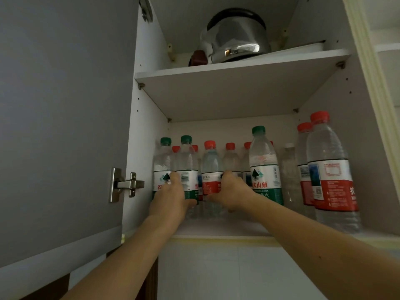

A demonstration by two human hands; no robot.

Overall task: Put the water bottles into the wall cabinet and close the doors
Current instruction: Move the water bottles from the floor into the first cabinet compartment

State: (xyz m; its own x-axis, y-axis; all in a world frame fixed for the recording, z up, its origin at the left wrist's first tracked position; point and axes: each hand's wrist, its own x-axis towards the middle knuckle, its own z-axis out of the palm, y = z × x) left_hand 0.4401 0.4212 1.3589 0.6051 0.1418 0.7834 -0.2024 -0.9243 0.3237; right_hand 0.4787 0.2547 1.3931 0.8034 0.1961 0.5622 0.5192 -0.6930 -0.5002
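Wall cabinet [149, 126], left door [65, 126] swung open. Approx. a dozen water bottles [265, 167] stand upright on the lower shelf [216, 229], red and green caps mixed. Left hand [171, 194] grips a green-label bottle [187, 169], fingers curled round it. Right hand [231, 191] grips a red-label bottle [211, 172] just beside, thumb across its front. Steel kettle [236, 37] on the upper shelf [227, 68].

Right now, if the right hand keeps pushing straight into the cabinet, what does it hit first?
The right hand already grips the red-label bottle. Going straight on, that bottle would probably meet the red-capped bottle behind it, though depth is unclear.
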